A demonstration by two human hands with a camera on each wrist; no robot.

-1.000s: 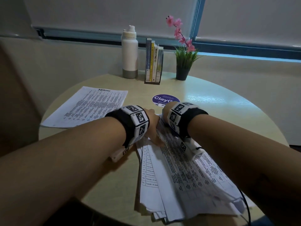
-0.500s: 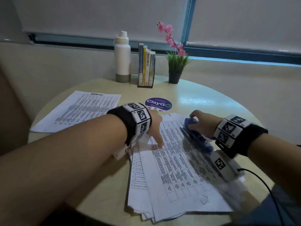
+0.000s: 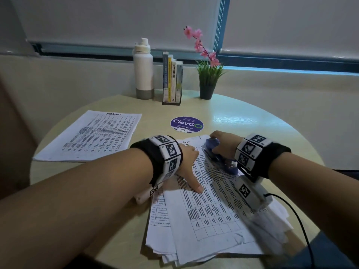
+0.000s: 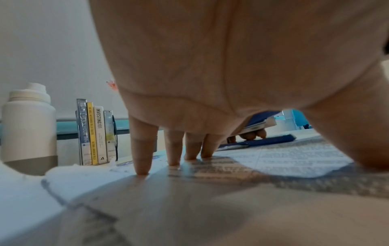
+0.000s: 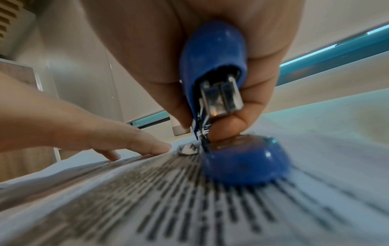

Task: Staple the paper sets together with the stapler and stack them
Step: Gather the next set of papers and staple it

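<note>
A loose pile of printed paper sheets [image 3: 209,214] lies on the near part of the round table. My left hand [image 3: 189,167] rests on the top sheet with straight fingers [image 4: 143,156] pressing it down. My right hand [image 3: 225,144] grips a blue stapler [image 3: 221,158] that lies on the pile's upper right part. In the right wrist view the stapler [image 5: 212,69] stands hinged open, its base [image 5: 246,159] on the paper and my fingers curled round the top arm. A separate paper set [image 3: 91,136] marked ADMIN lies flat at the left of the table.
At the back of the table [image 3: 252,117] stand a white bottle [image 3: 143,68], a few books in a holder [image 3: 172,78] and a potted plant with pink flowers [image 3: 207,74]. A round purple sticker [image 3: 186,124] sits mid-table. A black cable [image 3: 299,220] hangs from my right wrist.
My right hand has swung out from beside the left hand to the right, now gripping the blue stapler on the pile. My left hand has stayed pressing the top sheet.
</note>
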